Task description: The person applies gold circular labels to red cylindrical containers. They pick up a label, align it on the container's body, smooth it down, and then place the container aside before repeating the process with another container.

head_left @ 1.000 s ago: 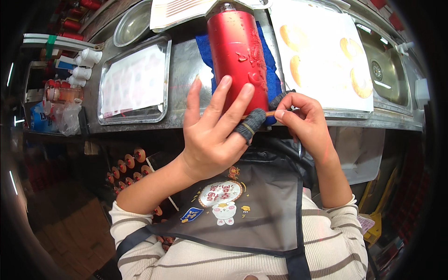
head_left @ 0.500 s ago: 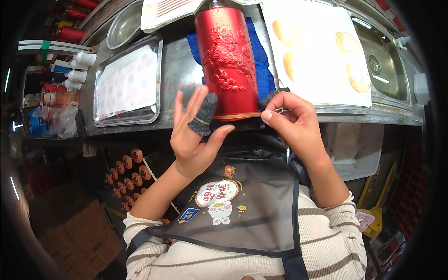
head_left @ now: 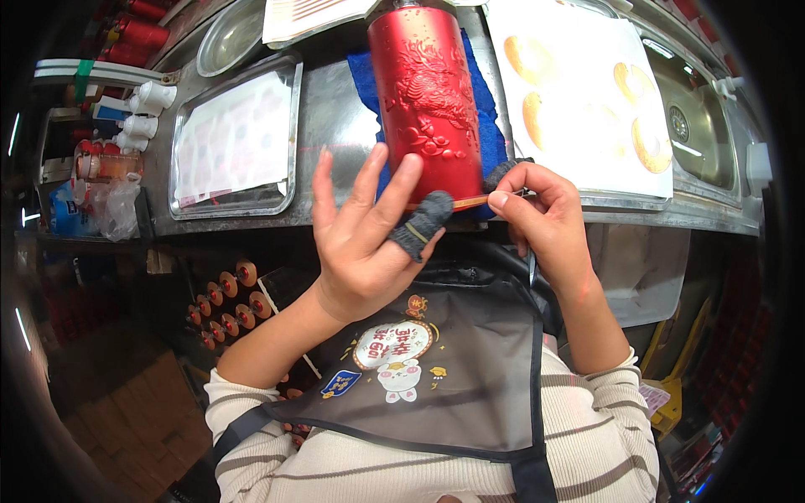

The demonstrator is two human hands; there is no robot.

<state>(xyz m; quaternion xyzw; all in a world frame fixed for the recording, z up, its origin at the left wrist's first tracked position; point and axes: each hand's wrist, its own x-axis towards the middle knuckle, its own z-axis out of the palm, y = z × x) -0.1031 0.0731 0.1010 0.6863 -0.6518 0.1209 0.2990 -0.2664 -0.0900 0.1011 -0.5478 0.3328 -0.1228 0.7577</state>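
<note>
A red embossed bottle [head_left: 428, 92] lies on a blue cloth [head_left: 495, 134] at the worktop's front edge, its base toward me. A thin gold-orange strip [head_left: 471, 202] runs along the base rim. My right hand [head_left: 549, 220] pinches the strip's right end between thumb and forefinger. A slim metal tool [head_left: 532, 267], perhaps tweezers, sticks down from the same hand. My left hand [head_left: 365, 230] has its fingers spread beside the bottle's lower left. Its forefinger, in a grey knitted finger cover [head_left: 423, 225], lies at the strip; the thumb is mostly behind it.
Left of the bottle stands a metal tray [head_left: 293, 138] with a white sheet. On the right, a white board [head_left: 579, 126] carries several gold ring-shaped pieces, with a sink [head_left: 692, 117] beyond. A metal bowl [head_left: 231, 42] stands far left. Red-and-gold spools [head_left: 226, 281] hang below the worktop.
My left hand has moved right, and its covered forefinger has come down onto the strip by the base. The right hand keeps its pinch. The whole view has shifted slightly.
</note>
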